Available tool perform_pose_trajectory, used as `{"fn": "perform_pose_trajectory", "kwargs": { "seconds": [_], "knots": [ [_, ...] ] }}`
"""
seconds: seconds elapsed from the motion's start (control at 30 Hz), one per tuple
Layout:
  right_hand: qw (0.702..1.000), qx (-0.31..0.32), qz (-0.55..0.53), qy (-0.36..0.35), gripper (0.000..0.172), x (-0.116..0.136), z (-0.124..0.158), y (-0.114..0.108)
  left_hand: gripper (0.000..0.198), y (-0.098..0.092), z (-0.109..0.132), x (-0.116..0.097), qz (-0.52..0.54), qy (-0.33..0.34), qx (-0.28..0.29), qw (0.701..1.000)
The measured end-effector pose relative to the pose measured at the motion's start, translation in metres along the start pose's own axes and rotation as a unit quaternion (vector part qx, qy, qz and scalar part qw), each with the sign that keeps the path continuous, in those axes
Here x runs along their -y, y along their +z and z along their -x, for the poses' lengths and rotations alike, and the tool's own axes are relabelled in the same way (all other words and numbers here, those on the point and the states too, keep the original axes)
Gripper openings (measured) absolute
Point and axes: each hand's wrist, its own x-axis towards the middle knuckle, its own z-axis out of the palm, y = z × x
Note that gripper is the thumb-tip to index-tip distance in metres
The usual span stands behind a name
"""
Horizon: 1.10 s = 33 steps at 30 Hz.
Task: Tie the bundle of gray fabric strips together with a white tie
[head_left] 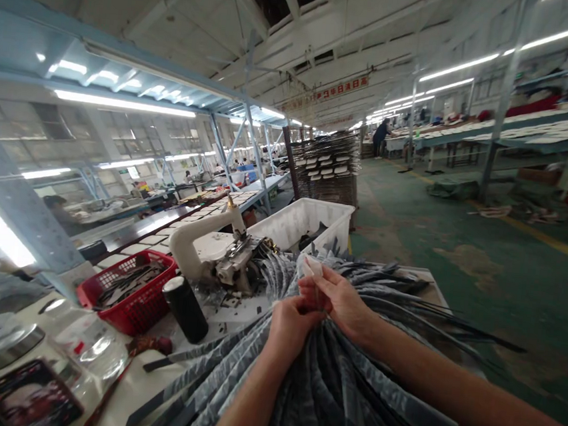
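Note:
A thick bundle of long dark grey strips (342,393) lies across the work table and spreads out toward me. Over the narrow middle of the bundle, my right hand (343,299) is closed, with a small whitish, thin scrap (311,267) at its thumb and fingertips. My left hand (291,324) sits just beside it, fingers pinched together against the strips. What the left fingertips hold is hidden. A sewing machine (200,245) with a cream arm stands left of and beyond the hands, close to the strips.
Left of the machine are a dark cylinder (185,310) with a white top and a red basket (148,294) of dark scraps. A phone (31,395) lies near left. Beyond the machine is a white bin (303,218); a loaded rack (325,170) stands behind.

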Motion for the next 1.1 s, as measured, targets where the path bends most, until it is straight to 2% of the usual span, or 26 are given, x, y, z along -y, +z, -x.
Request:
{"fn": "perform_pose_trajectory", "kwargs": {
  "seconds": [0.1,0.17,0.23,0.3,0.37,0.4,0.43,0.47,0.53,0.6,0.63,0.7,0.8,0.9,1.03,1.1],
  "knots": [
    [0.993,0.081,0.087,0.016,0.038,0.005,-0.010,0.017,0.007,0.000,-0.002,-0.001,-0.015,0.005,-0.011,1.000],
    [0.982,0.135,0.131,0.007,0.044,0.017,-0.022,0.030,0.010,0.000,-0.003,0.001,-0.003,0.003,-0.014,1.000],
    [0.975,0.153,0.145,-0.069,0.049,0.037,-0.034,0.043,0.014,0.001,-0.004,0.005,0.027,-0.004,-0.011,1.000],
    [0.955,0.109,0.159,-0.226,0.047,0.063,-0.043,0.051,0.017,0.000,-0.004,0.008,0.060,-0.017,-0.005,0.998],
    [0.899,0.025,0.210,-0.384,0.038,0.086,-0.043,0.052,0.019,0.000,-0.005,0.011,0.086,-0.028,-0.001,0.996],
    [0.872,-0.006,0.247,-0.423,0.030,0.093,-0.040,0.048,0.020,0.000,-0.005,0.011,0.096,-0.032,0.001,0.995],
    [0.857,-0.018,0.294,-0.424,0.025,0.095,-0.034,0.042,0.020,0.000,-0.005,0.012,0.105,-0.034,0.001,0.994],
    [0.850,-0.006,0.353,-0.392,0.025,0.093,-0.028,0.034,0.020,0.000,-0.004,0.012,0.113,-0.035,0.001,0.993],
    [0.832,0.066,0.477,-0.274,0.029,0.077,-0.015,0.013,0.020,0.000,-0.004,0.012,0.125,-0.035,0.001,0.991],
    [0.790,0.135,0.562,-0.203,0.027,0.054,-0.007,-0.008,0.020,-0.001,-0.003,0.013,0.131,-0.032,0.002,0.991],
    [0.775,0.157,0.581,-0.193,0.028,0.044,-0.005,-0.017,0.019,-0.001,-0.003,0.014,0.132,-0.029,0.002,0.991],
    [0.763,0.175,0.591,-0.197,0.032,0.030,-0.004,-0.029,0.021,-0.002,-0.003,0.015,0.131,-0.026,0.003,0.991],
    [0.752,0.185,0.605,-0.186,0.022,0.027,-0.007,-0.032,0.023,-0.003,-0.002,0.015,0.134,-0.030,0.001,0.991],
    [0.764,0.190,0.599,-0.145,0.016,0.031,-0.010,-0.031,0.022,-0.003,-0.002,0.013,0.135,-0.033,-0.009,0.990],
    [0.801,0.200,0.561,-0.057,0.027,0.025,-0.010,-0.039,0.023,0.001,-0.001,0.011,0.125,-0.016,-0.040,0.991],
    [0.830,0.201,0.520,0.003,0.035,0.021,-0.006,-0.044,0.022,0.003,0.001,0.009,0.117,-0.007,-0.055,0.992]
  ]
}}
